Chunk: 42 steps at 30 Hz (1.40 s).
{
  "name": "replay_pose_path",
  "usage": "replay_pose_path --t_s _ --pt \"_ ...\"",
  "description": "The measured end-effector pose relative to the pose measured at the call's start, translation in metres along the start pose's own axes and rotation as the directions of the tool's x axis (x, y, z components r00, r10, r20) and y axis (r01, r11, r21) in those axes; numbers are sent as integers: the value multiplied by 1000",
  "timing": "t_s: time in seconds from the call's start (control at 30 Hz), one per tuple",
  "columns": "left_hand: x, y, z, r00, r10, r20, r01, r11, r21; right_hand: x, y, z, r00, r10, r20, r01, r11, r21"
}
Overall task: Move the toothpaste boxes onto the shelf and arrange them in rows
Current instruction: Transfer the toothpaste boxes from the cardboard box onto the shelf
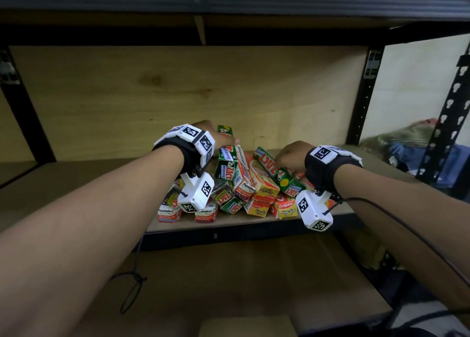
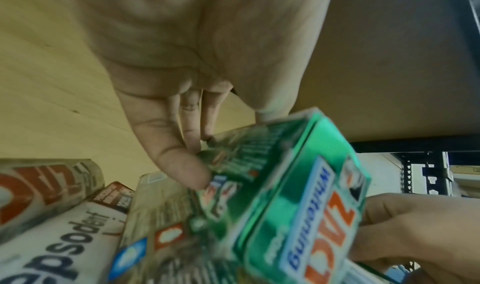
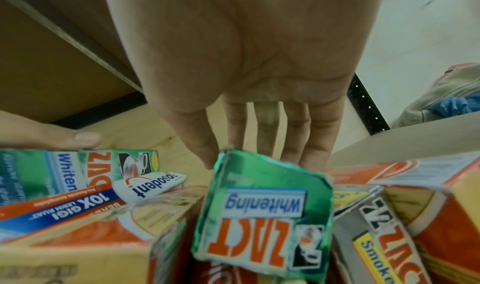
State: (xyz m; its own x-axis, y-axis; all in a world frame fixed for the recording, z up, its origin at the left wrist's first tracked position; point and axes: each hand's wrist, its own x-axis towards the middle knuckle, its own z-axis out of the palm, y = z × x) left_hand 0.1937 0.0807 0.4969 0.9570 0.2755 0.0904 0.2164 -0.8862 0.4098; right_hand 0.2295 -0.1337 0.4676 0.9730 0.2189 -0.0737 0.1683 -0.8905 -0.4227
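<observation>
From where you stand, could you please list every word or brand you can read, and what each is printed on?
"ZACT Whitening": green box at the right hand.
"ZACT", "Smoke", cut off: grey box.
"Pepsodent", "10X GIGI": white and red box.
"Colgate": red and yellow box.
"ZACT Whitening": green box in the left hand.
Smaller print is too blurred.

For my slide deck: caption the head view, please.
Both hands reach into a jumbled pile of toothpaste boxes on the wooden shelf.

Plywood and black steel, dimly lit

Beyond my grip a plywood back panel (image 1: 190,95) rises; right of it, a perforated black upright (image 1: 363,95), a pale wall (image 1: 412,87), heaped cloth (image 1: 401,143).
</observation>
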Motion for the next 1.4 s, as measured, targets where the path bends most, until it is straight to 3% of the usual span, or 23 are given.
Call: replay_pose_path --t_s 0.4,0.6,0.8,0.97,1.07,1.4 --pt "-49 10 6 992 63 -106 -73 993 -92 -42 12 -10 996 -20 -82 30 992 124" --pt "-90 10 7 995 94 -44 -100 977 -186 -77 20 -4 992 -48 -113 72 973 219" --pt "-137 1 17 997 75 -27 -79 957 -277 -129 13 11 998 -59 32 52 978 203" --pt "-174 -20 53 991 51 127 -5 943 -334 -154 26 41 998 23 59 -41 945 325" --pt "-187 -40 82 970 35 241 44 947 -317 -160 37 64 993 34 110 -66 951 303" --pt "-198 -108 195 907 -54 418 154 966 -210 -143 79 158 961 81 266 -145 962 231"
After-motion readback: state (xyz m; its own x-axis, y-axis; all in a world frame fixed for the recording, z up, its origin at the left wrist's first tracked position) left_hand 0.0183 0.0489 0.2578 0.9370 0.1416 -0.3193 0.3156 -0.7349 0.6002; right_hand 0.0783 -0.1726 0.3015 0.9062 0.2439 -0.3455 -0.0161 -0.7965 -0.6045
